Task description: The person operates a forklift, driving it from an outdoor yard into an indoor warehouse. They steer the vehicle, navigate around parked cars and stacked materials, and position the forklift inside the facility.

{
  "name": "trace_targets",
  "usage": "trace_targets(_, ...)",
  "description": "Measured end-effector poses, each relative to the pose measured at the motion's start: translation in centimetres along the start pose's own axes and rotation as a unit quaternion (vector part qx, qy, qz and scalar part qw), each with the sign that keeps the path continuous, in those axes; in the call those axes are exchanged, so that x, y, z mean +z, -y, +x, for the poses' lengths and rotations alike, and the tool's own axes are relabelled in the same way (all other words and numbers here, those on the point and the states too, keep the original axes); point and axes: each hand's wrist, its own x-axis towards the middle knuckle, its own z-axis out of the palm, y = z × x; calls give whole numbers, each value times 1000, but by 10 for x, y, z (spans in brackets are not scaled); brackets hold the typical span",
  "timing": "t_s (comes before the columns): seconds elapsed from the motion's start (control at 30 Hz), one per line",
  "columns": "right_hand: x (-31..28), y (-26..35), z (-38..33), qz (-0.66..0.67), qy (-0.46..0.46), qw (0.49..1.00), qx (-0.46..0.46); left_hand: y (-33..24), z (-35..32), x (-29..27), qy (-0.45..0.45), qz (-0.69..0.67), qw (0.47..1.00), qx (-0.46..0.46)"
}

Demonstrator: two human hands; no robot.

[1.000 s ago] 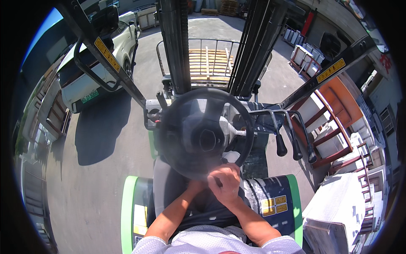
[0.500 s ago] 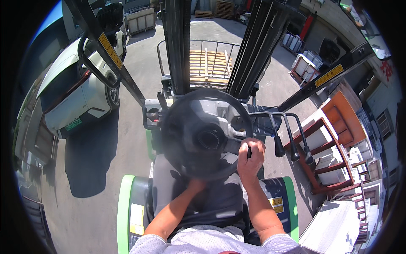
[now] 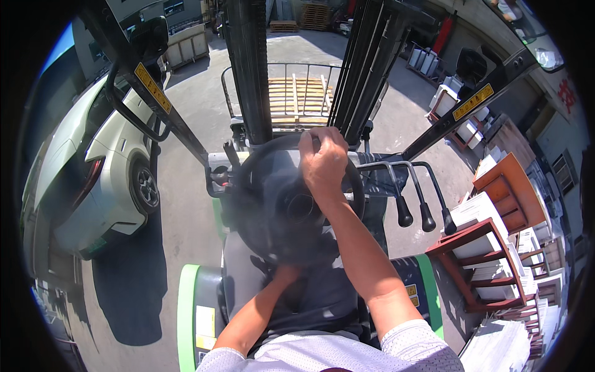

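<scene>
I sit on a forklift behind a black steering wheel [image 3: 357,187], its hub and spokes smeared by motion. At the wheel's upper right rim, my right hand [image 3: 325,156] is closed around the grip there, with the arm reaching over the wheel. My left hand [image 3: 286,273] rests low in my lap, between the legs and below the wheel; its fingers are hidden in shade. To the right of the wheel stand three bent control levers [image 3: 426,217] with black knobs, which neither hand touches.
Ahead, behind the mast [image 3: 248,74], a wooden pallet [image 3: 296,93] shows through the load backrest. A white car [image 3: 118,170] is parked close on the left. On the right stand a dark red frame [image 3: 474,260], white slabs [image 3: 499,341] and an orange board [image 3: 511,189]. Stacked pallets [image 3: 315,17] lie far ahead.
My right hand has carried its grip up and leftward from the wheel's right side to the top. The forklift has moved relative to the car and the stacks. My left hand stays put.
</scene>
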Motion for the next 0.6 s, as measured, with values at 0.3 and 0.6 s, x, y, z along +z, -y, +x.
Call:
trace_targets(0.3, 58, 2, 4, 49, 84, 995, -30, 37, 50, 0, -106, -25, 994, 25)
trace_targets(0.6, -70, -132, 14, -137, 119, 983, -10, 52, 113, 9, -129, -39, 990, 30)
